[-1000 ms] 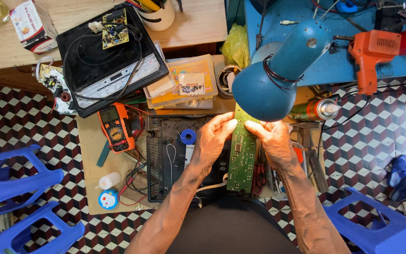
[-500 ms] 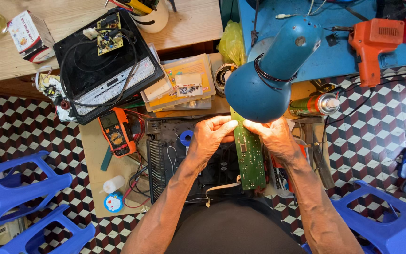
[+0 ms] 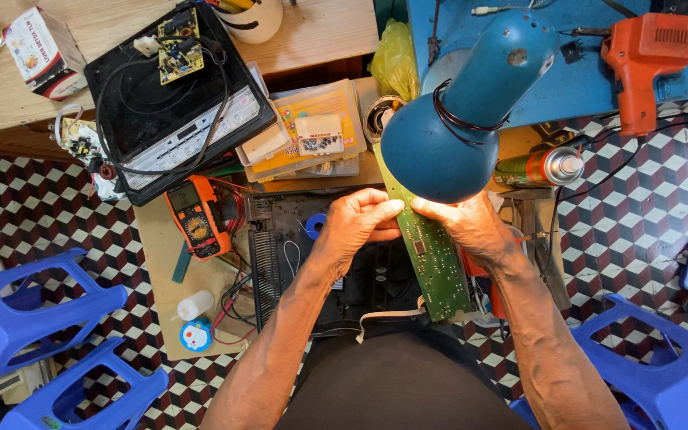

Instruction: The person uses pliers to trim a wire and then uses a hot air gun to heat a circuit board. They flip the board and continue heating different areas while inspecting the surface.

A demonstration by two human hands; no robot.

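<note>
Both my hands hold a long green circuit board (image 3: 436,263) under a blue desk lamp (image 3: 459,119). My left hand (image 3: 357,221) pinches the board's left edge near its top. My right hand (image 3: 468,225) grips the right edge at the same height. The lamp's shade hides the board's upper end. A white ribbon cable (image 3: 388,313) hangs from the board's lower end. Below my hands lies an opened black appliance case (image 3: 296,263) with a blue tape roll (image 3: 315,225) on it.
A black induction cooker (image 3: 173,103) with a small board on top sits at upper left. An orange multimeter (image 3: 195,219), a stack of flat boxes (image 3: 304,131), a spray can (image 3: 539,167) and an orange power tool (image 3: 646,60) surround the work spot. Blue plastic stools (image 3: 37,318) flank me.
The board has swung from nearly vertical to slanting down to the right, and both hands have stayed at its upper end under the lamp.
</note>
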